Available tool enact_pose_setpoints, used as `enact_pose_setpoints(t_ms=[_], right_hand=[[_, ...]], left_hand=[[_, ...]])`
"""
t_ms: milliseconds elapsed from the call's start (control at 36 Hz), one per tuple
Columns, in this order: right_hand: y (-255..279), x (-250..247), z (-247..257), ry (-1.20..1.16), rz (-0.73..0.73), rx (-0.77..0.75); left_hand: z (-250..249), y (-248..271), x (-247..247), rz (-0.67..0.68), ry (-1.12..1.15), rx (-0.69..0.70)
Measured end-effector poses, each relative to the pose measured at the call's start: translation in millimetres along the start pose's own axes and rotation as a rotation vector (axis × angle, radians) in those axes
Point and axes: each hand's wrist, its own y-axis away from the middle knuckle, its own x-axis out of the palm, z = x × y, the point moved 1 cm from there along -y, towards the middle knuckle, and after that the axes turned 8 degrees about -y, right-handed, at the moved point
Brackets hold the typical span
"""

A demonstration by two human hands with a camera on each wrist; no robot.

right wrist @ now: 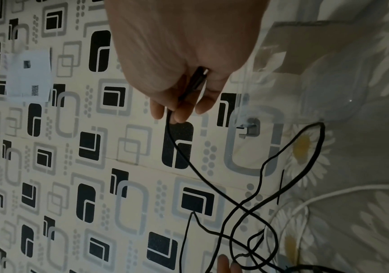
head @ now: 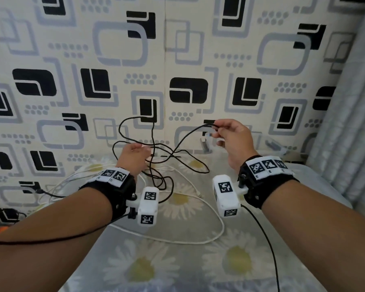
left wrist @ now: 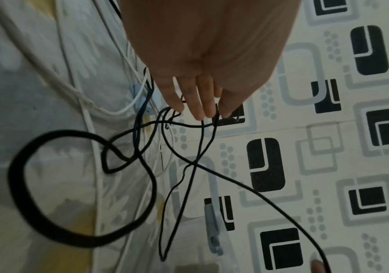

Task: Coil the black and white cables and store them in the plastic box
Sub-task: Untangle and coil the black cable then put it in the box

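Two hands work the black cable (head: pixel 178 142), lifted clear of the bed (head: pixel 198 260). The right hand (head: pixel 233 138) pinches the cable's plug end between thumb and fingertips, its other fingers loosely curled, and holds it higher than the left. The left hand (head: pixel 135 155) has its fingers nearly straight, with several slack loops draped over or caught at the fingertips (left wrist: pixel 202 112); whether it truly grips a strand I cannot tell. To coil well, I judge the right hand should keep the plug fixed while the left feeds even loops toward it, first freeing the crossings that hang between the hands. Below both wrists the white cable (head: pixel 198 241) lies uncoiled on the bed. Just beyond the right hand, against the wall, stands the clear plastic box (head: pixel 270 144).
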Motion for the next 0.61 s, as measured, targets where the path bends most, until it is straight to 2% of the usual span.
enact_pose_setpoints(t_ms=[111, 278, 444, 611], right_hand=[[1, 0, 4, -0.011, 0.002, -0.019], [1, 2, 9, -0.03, 0.04, -0.037], [3, 0, 13, -0.062, 0.05, -0.052], [4, -2, 9, 0.02, 0.119, -0.045]], left_hand=[[5, -5, -3, 0.009, -0.158, 0.035], [20, -9, -2, 0.129, -0.314, 0.011], [14, -22, -1, 0.125, -0.342, 0.04], [2, -24, -8, 0.05, -0.762, 0.101]])
